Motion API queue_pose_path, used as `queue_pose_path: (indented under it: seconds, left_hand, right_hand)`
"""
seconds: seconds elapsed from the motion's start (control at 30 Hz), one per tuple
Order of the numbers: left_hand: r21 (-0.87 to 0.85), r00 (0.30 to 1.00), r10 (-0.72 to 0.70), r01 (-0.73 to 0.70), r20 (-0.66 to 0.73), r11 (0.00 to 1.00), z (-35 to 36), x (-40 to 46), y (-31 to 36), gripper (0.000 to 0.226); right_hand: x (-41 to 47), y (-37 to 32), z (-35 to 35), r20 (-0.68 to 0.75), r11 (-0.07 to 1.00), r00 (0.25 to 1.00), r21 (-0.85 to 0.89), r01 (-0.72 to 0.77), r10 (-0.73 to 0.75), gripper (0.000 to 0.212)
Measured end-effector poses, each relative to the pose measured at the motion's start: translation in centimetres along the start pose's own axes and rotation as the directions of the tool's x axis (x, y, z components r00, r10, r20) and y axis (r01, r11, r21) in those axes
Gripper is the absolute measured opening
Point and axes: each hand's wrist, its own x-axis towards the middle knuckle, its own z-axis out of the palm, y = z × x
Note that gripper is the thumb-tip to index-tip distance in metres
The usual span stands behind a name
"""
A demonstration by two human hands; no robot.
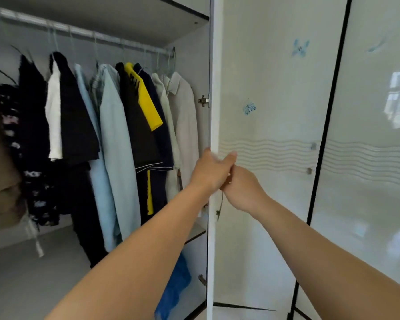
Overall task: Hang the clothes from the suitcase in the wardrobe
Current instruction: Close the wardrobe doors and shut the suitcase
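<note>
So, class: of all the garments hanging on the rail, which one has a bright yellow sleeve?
The black top near the middle of the rail, between the pale blue shirt and the navy garment. No other garment there shows a yellow sleeve.

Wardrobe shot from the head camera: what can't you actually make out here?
- The suitcase: outside the head view.
- What the right hand holds, if anything: hidden behind the left hand.
- The clothes at the far left: blurred and cut by the frame edge.
- The blue thing low in the wardrobe: partly hidden by the left forearm.
</note>
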Motion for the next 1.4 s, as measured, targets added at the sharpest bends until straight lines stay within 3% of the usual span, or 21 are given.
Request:
queue_pose_path:
  seconds: [0.07,0.13,0.4,0.57,0.77,1.07,1.2,1.23,1.33,1.4]
  left_hand:
    - [-0.053,0.996,-0.079,0.076,-0.051,0.996,-1.8,-1.4,-0.5,0.071]
    - [-0.058,0.988,-0.139,0.135,-0.066,0.989,-3.8,-2.4,-1.0,0.072]
    - [-0.044,0.986,-0.169,0.169,0.005,0.985,-10.7,-6.8,-1.2,0.095]
    - [0.158,0.964,-0.09,0.132,-0.248,0.979,-15.4,-9.8,0.1,0.072]
    - [0.332,0.843,0.098,0.099,-0.529,0.938,-24.2,-15.9,1.5,0.057]
    - [0.479,0.718,0.338,-0.007,-0.608,0.878,-31.0,-24.6,5.2,0.046]
    - [0.638,0.559,0.562,-0.073,-0.61,0.766,-33.0,-28.8,8.9,0.044]
    - [0.703,0.47,0.652,-0.09,-0.595,0.706,-33.6,-30.1,9.7,0.044]
    - [0.889,0.064,0.887,0.032,-0.457,0.456,-35.5,-33.1,11.4,0.044]
    - [0.874,-0.099,0.895,0.191,-0.435,0.446,-36.7,-34.6,12.9,0.051]
  right_hand:
    - [-0.9,-1.4,0.4,0.191,1.0,0.981,0.023,0.007,-0.012,0.037]
    - [-1.4,-2.5,0.9,0.27,0.999,0.963,0.052,0.004,-0.018,0.045]
    - [-3.2,-8.0,1.2,0.265,0.997,0.962,0.06,0.049,-0.063,0.047]
    - [-4.6,-13.0,1.6,0.228,0.997,0.972,0.054,0.049,-0.06,0.044]
    - [-7.1,-21.5,3.3,0.175,0.985,0.978,0.15,0.089,-0.115,0.041]
    - [-13.4,-33.0,4.1,0.049,0.939,0.971,0.273,0.21,-0.232,0.047]
    - [-16.0,-37.2,2.6,-0.022,0.915,0.966,0.317,0.25,-0.256,0.047]
    - [-16.7,-38.4,2.3,-0.049,0.909,0.963,0.321,0.266,-0.264,0.047]
    - [-18.0,-41.6,1.7,-0.17,0.892,0.937,0.294,0.344,-0.305,0.044]
    - [-18.6,-43.4,1.8,-0.241,0.883,0.913,0.266,0.387,-0.328,0.039]
